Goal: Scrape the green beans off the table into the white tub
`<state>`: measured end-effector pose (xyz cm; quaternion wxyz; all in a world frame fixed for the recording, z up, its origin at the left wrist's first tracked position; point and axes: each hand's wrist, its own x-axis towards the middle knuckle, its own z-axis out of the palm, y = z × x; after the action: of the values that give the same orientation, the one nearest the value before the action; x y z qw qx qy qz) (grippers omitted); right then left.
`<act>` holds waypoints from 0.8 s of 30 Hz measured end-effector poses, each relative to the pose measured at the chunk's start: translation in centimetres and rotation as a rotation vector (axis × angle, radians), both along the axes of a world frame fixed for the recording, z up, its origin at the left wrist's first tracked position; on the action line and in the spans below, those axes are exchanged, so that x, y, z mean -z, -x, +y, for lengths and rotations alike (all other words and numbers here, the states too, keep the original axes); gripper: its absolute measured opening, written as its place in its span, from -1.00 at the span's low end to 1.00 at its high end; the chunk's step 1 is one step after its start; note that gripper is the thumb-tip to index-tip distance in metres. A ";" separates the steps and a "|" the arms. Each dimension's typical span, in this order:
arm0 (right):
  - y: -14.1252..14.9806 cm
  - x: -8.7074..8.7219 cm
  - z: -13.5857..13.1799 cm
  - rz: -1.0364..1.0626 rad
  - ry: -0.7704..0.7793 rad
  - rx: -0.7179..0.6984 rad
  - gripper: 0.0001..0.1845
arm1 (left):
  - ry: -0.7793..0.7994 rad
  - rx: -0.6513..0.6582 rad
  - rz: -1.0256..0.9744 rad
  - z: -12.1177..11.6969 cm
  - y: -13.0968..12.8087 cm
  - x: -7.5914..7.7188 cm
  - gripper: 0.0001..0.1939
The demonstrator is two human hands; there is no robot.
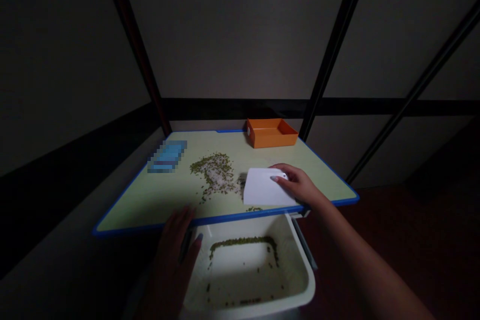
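A flat white scraper (pixel 264 187) is pinched in my right hand (pixel 296 182), thumb on its near face, close to the table's front edge. Left of the scraper, small green bean-like grains mixed with whitish granules form a spread-out pile (pixel 214 172). A few stray grains (pixel 254 209) lie just below the scraper, by the blue edging. My left hand (pixel 178 237) is in shadow at the front edge, fingers and thumb apart, with the thumb over the left side of a white tub (pixel 309 287). Similar grains line the tub's far inner edge, with others scattered on its floor.
An orange open box (pixel 272 140) stands at the table's back right. A blurred blue item (pixel 167 156) lies at the left. The pale green table (pixel 318 175) has a raised blue rim. Below its front edge, the tub sits in a drawer-like holder with a metal rail (pixel 305 245).
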<state>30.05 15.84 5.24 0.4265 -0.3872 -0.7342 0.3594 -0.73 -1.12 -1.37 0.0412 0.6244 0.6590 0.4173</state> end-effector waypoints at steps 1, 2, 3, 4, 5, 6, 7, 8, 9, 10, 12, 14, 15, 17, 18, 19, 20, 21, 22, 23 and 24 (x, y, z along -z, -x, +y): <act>0.0 0.0 0.0 -0.006 -0.003 -0.004 -0.64 | -0.011 0.000 0.001 0.0 0.0 0.0 -0.50; 0.0 0.0 0.0 -0.016 -0.005 -0.009 -0.64 | -0.018 0.001 0.003 0.1 0.0 0.1 -0.50; 0.1 -0.1 0.0 -0.029 -0.007 -0.014 -0.65 | -0.023 0.000 0.005 0.1 0.0 0.1 -0.50; 0.1 -0.1 -0.1 -0.039 -0.009 -0.017 -0.65 | -0.024 0.001 0.008 0.1 0.0 0.1 -0.50; 0.2 -0.2 -0.1 -0.046 -0.012 -0.017 -0.65 | -0.022 0.001 0.009 0.1 -0.1 0.1 -0.50; 0.3 -0.2 -0.2 -0.050 -0.013 -0.014 -0.65 | -0.025 -0.002 0.009 0.1 -0.1 0.0 -0.50; 0.4 -0.3 -0.2 -0.051 -0.015 -0.010 -0.65 | -0.026 -0.002 0.009 0.1 -0.2 0.0 -0.50; 0.6 -0.3 -0.3 -0.051 -0.017 -0.007 -0.65 | -0.029 -0.002 0.009 0.0 -0.2 -0.1 -0.50; 0.7 -0.3 -0.3 -0.050 -0.020 -0.008 -0.65 | -0.031 -0.002 0.009 0.0 -0.2 -0.1 -0.50; 0.8 -0.3 -0.3 -0.049 -0.022 -0.012 -0.65 | -0.023 0.002 0.007 0.0 -0.2 -0.1 -0.50; 1.0 -0.2 -0.3 -0.047 -0.027 -0.023 -0.64 | -0.004 0.006 0.003 0.0 -0.1 -0.1 -0.49; 1.0 0.0 -0.2 -0.046 -0.031 -0.030 -0.64 | 0.006 0.013 0.008 0.0 0.1 0.0 -0.49; 1.1 0.1 -0.1 -0.045 -0.033 -0.032 -0.65 | 0.004 0.015 0.014 0.1 0.2 0.1 -0.48; 1.1 0.2 0.0 -0.042 -0.034 -0.038 -0.65 | -0.008 0.007 0.024 0.2 0.3 0.2 -0.48; 1.1 0.2 0.1 -0.040 -0.033 -0.040 -0.65 | -0.014 0.004 0.025 0.3 0.3 0.3 -0.49; 1.2 0.2 0.1 -0.039 -0.033 -0.042 -0.66 | -0.016 0.000 0.024 0.4 0.3 0.3 -0.49; 1.3 0.2 0.1 -0.038 -0.035 -0.044 -0.66 | -0.013 -0.002 0.023 0.4 0.3 0.2 -0.49; 1.4 0.3 0.0 -0.038 -0.041 -0.046 -0.67 | -0.008 0.000 0.024 0.4 0.2 0.2 -0.49; 1.6 0.3 0.0 -0.038 -0.049 -0.049 -0.68 | -0.003 0.003 0.025 0.4 0.2 0.1 -0.48; 1.7 0.3 0.0 -0.040 -0.056 -0.052 -0.68 | 0.003 0.006 0.028 0.4 0.2 0.0 -0.48; 1.9 0.3 -0.1 -0.042 -0.062 -0.054 -0.69 | 0.002 0.007 0.029 0.4 0.1 -0.1 -0.48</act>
<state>28.17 15.77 4.97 0.4129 -0.3613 -0.7639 0.3398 -0.84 -0.71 -1.29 0.0338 0.6328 0.6577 0.4073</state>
